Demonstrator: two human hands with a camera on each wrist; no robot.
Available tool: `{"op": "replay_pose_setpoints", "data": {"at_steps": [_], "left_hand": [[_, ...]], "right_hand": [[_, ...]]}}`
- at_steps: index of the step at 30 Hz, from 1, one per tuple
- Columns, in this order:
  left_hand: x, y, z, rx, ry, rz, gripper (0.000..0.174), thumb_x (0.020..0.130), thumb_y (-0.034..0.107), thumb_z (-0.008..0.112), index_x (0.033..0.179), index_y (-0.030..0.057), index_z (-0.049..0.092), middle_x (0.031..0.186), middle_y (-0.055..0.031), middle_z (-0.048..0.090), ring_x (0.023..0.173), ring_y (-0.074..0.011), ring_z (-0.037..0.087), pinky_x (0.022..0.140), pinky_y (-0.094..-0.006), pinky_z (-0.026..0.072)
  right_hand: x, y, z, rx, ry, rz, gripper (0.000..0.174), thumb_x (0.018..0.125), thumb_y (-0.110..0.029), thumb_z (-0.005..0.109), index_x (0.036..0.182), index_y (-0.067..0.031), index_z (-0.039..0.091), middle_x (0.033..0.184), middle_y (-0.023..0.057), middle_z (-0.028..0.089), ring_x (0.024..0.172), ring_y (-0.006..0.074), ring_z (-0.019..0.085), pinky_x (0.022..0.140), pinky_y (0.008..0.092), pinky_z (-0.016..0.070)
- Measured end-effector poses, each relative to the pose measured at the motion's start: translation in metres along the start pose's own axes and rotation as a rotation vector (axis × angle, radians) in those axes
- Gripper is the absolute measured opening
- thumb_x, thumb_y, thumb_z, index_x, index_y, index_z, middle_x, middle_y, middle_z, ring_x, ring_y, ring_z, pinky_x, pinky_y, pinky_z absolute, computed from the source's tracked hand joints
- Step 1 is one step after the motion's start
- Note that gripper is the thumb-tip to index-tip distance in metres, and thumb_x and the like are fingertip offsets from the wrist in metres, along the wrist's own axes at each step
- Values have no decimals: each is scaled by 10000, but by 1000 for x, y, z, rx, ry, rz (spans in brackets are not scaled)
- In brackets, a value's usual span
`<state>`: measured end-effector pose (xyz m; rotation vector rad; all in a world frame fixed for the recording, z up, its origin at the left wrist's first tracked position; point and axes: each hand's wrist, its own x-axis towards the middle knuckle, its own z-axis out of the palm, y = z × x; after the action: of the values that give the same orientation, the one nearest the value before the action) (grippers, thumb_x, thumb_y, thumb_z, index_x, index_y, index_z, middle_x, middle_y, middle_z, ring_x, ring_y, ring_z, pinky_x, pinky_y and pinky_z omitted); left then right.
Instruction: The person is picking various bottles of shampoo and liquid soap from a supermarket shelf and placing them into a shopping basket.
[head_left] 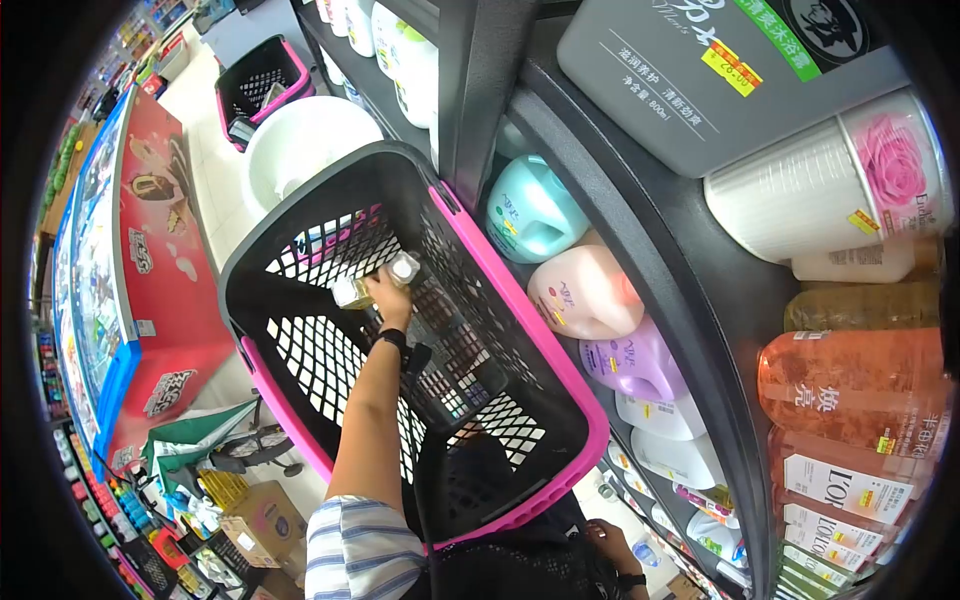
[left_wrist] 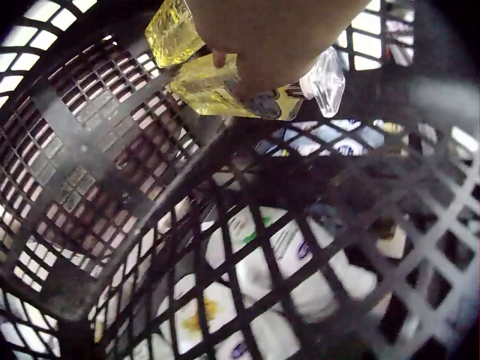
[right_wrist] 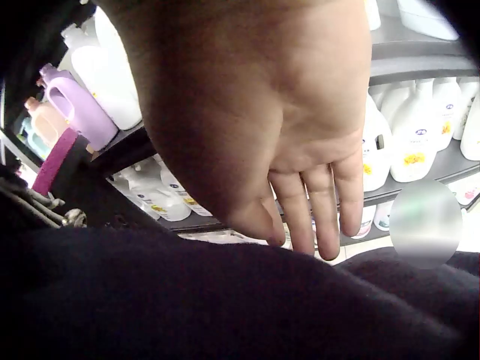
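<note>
Two baskets show, and the left hand point(head_left: 391, 297) is inside the nearer, pink-edged basket point(head_left: 515, 298); a far basket point(head_left: 262, 85) stands beyond one white tub point(head_left: 272, 152). The left fingers are curled round a bottle point(left_wrist: 206, 88) within the basket, toward its far end. The bottle is see-through and yellow, with a clear, faceted cap point(left_wrist: 328, 84). The wrist covers its middle and most of the grip. A second yellow piece point(left_wrist: 172, 34) shows beside it, cut off by the arm; whether it is another bottle I cannot tell, nor whether either touches the basket's floor. Three coloured jugs line the shelf beside the basket: one turquoise jug point(head_left: 535, 212), one peach jug point(head_left: 580, 293), one purple jug point(head_left: 632, 362). The right hand point(right_wrist: 274, 127) hangs empty, its fingers loose and nearly straight, near dark cloth point(right_wrist: 225, 307); one finger seems hidden.
</note>
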<state>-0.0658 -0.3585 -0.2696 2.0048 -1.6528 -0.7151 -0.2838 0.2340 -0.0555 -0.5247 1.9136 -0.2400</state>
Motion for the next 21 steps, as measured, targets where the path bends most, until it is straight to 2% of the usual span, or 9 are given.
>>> {"op": "replay_pose_setpoints", "data": {"at_steps": [2,4,6,9,11,13,16,18,21], "left_hand": [[-18,0,11,59,40,118,664,642,-11,752,1250,82,501,1249,-227,447,1144,-416,467,985,-441,407],[-24,-18,23,60,93,183,678,636,26,751,1259,55,484,1233,-275,506,1140,-439,504,979,-447,414],[-34,-17,7,-79,-98,159,641,646,-2,760,1233,34,506,1139,-224,606,1076,-378,587,920,-420,475],[-36,-2,-28,2,-276,135,596,635,246,785,1161,33,605,963,-211,687,920,-358,666,832,-404,526],[-47,35,-74,52,-358,160,571,622,296,785,1109,31,647,930,-209,693,905,-355,670,828,-407,528],[-66,82,-108,183,-461,321,474,596,342,786,934,19,707,862,-212,693,862,-357,673,809,-417,532],[-94,149,-164,336,-564,497,474,582,395,776,863,17,720,833,-222,686,830,-369,669,791,-427,533],[-126,187,-203,360,-500,662,487,578,412,772,846,9,717,819,-227,681,801,-374,666,762,-427,536],[-209,249,-288,295,-453,731,514,597,386,766,927,-5,712,782,-236,664,762,-371,663,730,-424,528]], "right_hand": [[3,-9,0,14,2,12,254,932,-159,560,1118,-4,636,993,149,703,913,236,689,800,328,542],[3,-5,0,26,7,22,248,935,-157,556,1112,-2,636,989,145,703,907,231,690,797,325,542],[9,-3,-3,41,43,-85,255,946,-151,569,1159,-19,615,974,111,708,914,193,696,789,311,546],[7,-15,-14,50,81,-175,228,942,-114,561,1143,-24,619,986,115,703,921,202,692,777,311,546],[4,-30,-24,18,112,-262,212,937,-94,556,1127,-32,626,1001,113,699,934,206,682,783,319,539],[2,-40,-33,-9,166,-330,212,936,-84,560,1131,-29,624,1017,113,694,944,210,678,788,313,529],[-10,-54,-41,75,217,-431,202,936,-91,558,1109,-30,643,1047,127,683,956,233,672,785,320,525],[-22,-57,-50,56,231,-504,199,927,-87,564,1101,-23,637,1037,129,678,959,250,663,790,328,518],[-50,-47,-61,-71,352,-742,181,901,-73,580,1066,-26,637,1018,140,668,944,295,647,792,353,511]]}}
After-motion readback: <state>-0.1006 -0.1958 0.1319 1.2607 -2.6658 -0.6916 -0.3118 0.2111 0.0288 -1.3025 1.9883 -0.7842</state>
